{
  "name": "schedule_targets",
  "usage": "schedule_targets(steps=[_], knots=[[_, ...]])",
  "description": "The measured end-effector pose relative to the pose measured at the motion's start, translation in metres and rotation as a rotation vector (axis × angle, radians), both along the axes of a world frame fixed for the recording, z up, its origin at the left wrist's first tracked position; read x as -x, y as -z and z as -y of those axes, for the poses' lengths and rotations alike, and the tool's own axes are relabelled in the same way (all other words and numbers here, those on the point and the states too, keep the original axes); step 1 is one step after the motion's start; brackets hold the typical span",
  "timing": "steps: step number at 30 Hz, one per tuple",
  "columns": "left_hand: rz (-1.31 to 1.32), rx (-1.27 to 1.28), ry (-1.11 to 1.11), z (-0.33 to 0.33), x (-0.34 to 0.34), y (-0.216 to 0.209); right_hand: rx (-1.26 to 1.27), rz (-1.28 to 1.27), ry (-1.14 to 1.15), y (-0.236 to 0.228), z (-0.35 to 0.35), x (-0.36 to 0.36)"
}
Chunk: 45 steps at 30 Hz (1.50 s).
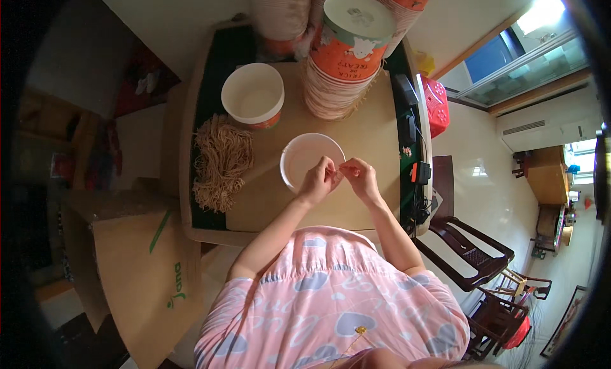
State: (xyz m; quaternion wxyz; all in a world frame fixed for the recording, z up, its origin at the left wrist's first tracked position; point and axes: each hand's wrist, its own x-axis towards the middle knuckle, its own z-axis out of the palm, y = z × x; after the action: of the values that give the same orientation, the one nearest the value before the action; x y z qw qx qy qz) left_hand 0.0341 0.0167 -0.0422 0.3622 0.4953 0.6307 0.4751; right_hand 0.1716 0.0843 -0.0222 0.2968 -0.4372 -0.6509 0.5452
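My left hand (319, 180) is over the right part of a white paper bucket (300, 157), its fingers pinched together. Just right of the rim, my right hand (361, 180) is also closed in a pinch. The fingertips of both hands meet near the bucket's edge; whatever is between them is too small to make out. A bundle of beige cords (221, 162) lies to the left. Behind it, a second white bucket (251, 94) with an orange lower band stands tilted in view. The bucket between my hands and the bundle looks open at the top.
A tall stack of nested orange and white buckets (344, 73) rises at the back of the cardboard-covered table (375, 140). More stacks (280, 12) stand behind. Black adapters and cables (420, 171) line the right edge. A cardboard box (143, 261) is at left, dark chairs (468, 251) at right.
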Motion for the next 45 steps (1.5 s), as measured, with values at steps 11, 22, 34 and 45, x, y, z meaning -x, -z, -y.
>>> schedule_targets(steps=[11,22,34,45], knots=[[-0.714,-0.089,0.172,0.003,0.008,-0.031,-0.219,0.185,-0.071,-0.006,-0.002,0.003],[0.797,0.465,-0.030,-0.006,0.007,0.018,-0.320,0.126,0.070,0.002,0.021,0.000],[1.033,0.518,-0.033,-0.006,0.016,0.001,-0.518,0.145,0.011,0.000,0.030,0.001],[0.635,0.403,-0.012,-0.003,0.014,-0.015,-0.341,0.143,0.020,0.003,0.017,0.003]])
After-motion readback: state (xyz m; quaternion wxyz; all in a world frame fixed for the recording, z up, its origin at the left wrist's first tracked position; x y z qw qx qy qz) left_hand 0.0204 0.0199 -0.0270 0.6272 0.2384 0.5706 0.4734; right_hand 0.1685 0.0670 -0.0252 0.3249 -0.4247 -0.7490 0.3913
